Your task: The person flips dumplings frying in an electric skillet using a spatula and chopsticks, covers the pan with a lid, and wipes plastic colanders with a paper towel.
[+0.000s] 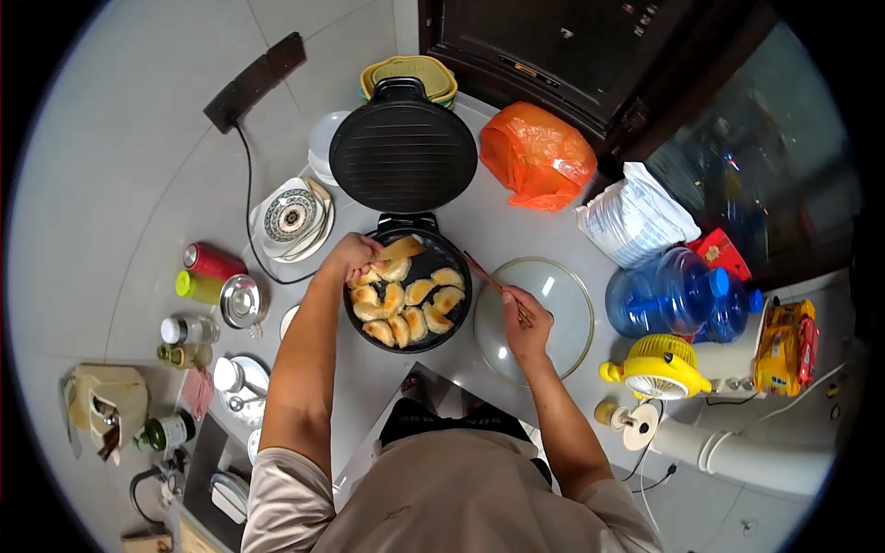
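Several browned dumplings (pixel 394 300) lie in the round black electric griddle pan (pixel 358 329), whose ridged lid (pixel 403 155) stands raised behind it. My left hand (pixel 353 256) is closed around a wooden spatula (pixel 403 249), its flat blade over the dumplings at the pan's back left. In my right hand (pixel 527 323) are brown chopsticks (pixel 483 272), their tips close to the pan's right rim. That hand is above the clear glass lid (pixel 553 355), which lies on the counter beside the pan.
Stacked plates (pixel 318 241) and a metal cup (pixel 242 301) are at left, with a black cord (pixel 247 189) running past. An orange plastic bag (pixel 537 154), a white sack (pixel 638 217), blue water jugs (pixel 650 293) and a yellow fan (pixel 659 369) stand at right.
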`<act>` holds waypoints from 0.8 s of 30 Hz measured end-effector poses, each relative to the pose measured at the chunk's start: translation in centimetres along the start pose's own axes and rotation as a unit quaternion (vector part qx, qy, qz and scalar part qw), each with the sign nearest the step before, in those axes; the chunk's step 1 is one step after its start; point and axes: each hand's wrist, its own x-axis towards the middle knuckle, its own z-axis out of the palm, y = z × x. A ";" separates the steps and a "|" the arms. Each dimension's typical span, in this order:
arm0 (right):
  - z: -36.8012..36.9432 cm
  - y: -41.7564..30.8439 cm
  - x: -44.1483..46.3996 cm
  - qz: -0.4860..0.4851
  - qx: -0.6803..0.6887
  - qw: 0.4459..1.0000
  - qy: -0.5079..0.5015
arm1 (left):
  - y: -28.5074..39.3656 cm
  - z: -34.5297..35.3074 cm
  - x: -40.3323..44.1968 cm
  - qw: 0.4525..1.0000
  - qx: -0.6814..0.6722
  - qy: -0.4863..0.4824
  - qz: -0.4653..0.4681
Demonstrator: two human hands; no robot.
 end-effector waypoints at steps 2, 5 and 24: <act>0.2 -0.4 -0.4 -0.054 -0.057 0.996 0.038 | 0.3 0.3 0.6 0.999 0.025 -0.007 0.027; 0.6 -1.0 -1.3 -0.029 -0.056 0.996 0.063 | 1.1 0.9 0.4 0.997 0.046 -0.022 0.065; 1.9 -0.3 -3.6 -0.020 -0.041 0.999 0.024 | -3.0 8.1 -1.8 0.992 -0.036 0.008 0.124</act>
